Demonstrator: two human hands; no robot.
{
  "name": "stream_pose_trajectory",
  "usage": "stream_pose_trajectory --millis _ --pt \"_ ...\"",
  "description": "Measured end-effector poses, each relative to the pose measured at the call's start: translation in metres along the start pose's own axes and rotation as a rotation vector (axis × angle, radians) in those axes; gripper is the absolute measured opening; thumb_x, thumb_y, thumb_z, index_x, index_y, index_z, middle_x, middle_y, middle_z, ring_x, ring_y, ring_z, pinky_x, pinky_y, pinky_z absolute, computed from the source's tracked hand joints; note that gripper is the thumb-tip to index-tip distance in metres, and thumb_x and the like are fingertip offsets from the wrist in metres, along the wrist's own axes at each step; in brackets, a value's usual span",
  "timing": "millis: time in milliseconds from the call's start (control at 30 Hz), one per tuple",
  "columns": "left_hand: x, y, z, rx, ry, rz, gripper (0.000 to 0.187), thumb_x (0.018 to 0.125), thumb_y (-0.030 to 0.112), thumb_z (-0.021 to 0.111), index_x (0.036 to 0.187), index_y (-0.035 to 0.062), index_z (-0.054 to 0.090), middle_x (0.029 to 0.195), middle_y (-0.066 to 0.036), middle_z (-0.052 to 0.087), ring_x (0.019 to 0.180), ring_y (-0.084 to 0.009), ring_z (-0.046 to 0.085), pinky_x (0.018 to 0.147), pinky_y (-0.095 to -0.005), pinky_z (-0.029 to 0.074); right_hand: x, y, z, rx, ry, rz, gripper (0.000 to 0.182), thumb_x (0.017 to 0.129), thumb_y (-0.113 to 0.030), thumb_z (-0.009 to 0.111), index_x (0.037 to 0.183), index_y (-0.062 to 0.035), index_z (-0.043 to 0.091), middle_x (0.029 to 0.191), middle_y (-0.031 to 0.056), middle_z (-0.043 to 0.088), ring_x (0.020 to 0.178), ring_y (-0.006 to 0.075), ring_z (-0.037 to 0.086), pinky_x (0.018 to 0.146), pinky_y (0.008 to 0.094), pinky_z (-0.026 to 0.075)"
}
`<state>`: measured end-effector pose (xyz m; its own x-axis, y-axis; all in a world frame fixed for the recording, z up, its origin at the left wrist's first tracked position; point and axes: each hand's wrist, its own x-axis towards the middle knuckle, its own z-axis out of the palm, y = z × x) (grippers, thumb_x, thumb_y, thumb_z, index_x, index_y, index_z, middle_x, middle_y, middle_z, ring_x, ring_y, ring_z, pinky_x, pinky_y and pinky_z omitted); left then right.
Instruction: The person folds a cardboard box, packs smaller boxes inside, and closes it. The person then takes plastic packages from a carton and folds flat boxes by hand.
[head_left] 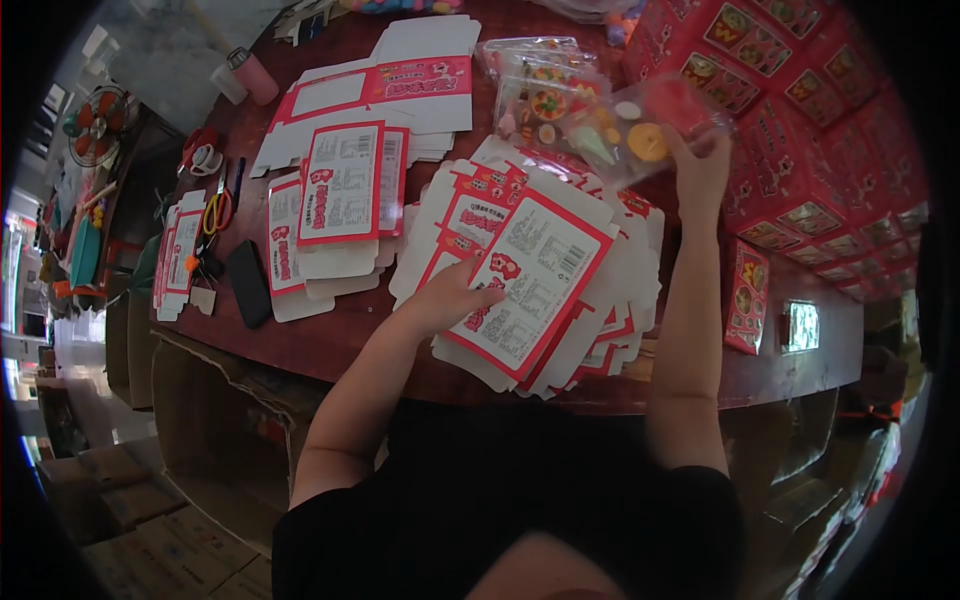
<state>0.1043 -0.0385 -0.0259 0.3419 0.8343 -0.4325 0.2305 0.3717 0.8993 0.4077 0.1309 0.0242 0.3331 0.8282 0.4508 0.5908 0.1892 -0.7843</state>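
Observation:
In my right hand [703, 160] is the edge of a clear plastic packet [612, 150], its fingers closed on it. Inside the packet are a yellow piece, a white one and a red one. My left hand [452, 296] grips the left edge of a flat printed carton [540, 262], thumb on top and the other fingers mostly hidden. That carton lies at the top of a slanted pile of flattened red and white cartons [470, 365]. More clear packets with small food-like pieces [545, 95] lie beyond the pile.
A wall of stacked red boxes [790, 140] rises at the right, with one red box [747, 298] by it. More flattened cartons [345, 190] lie left. Scissors [217, 212], a black phone [247, 283] and a pink bottle [254, 77] sit further left. An open cardboard box [220, 430] stands below the table edge.

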Motion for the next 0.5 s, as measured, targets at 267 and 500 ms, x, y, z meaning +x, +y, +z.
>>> stream_pose_trajectory --millis 267,500 --pt "-0.010 0.016 0.014 0.274 0.007 0.194 0.050 0.084 0.026 0.063 0.121 -0.0023 0.047 0.107 -0.017 0.062 0.098 -0.0238 0.060 0.086 -0.0339 0.046 -0.075 -0.021 -0.035 1.021 0.023 0.208 0.053 0.077 0.011 0.059 0.124 -0.0040 0.039 0.113 0.0091 0.054 0.100 0.0177 0.056 0.080 0.0298 0.049" --pt "-0.034 0.030 -0.003 0.252 0.072 0.217 0.045 0.088 0.027 0.060 0.120 -0.0025 0.050 0.098 -0.014 0.064 0.090 -0.0180 0.062 0.078 -0.0309 0.048 -0.097 0.019 -0.052 0.835 -0.303 0.287 0.058 0.075 0.011 0.059 0.127 -0.0038 0.037 0.116 0.0078 0.053 0.107 0.0189 0.053 0.090 0.0336 0.047"
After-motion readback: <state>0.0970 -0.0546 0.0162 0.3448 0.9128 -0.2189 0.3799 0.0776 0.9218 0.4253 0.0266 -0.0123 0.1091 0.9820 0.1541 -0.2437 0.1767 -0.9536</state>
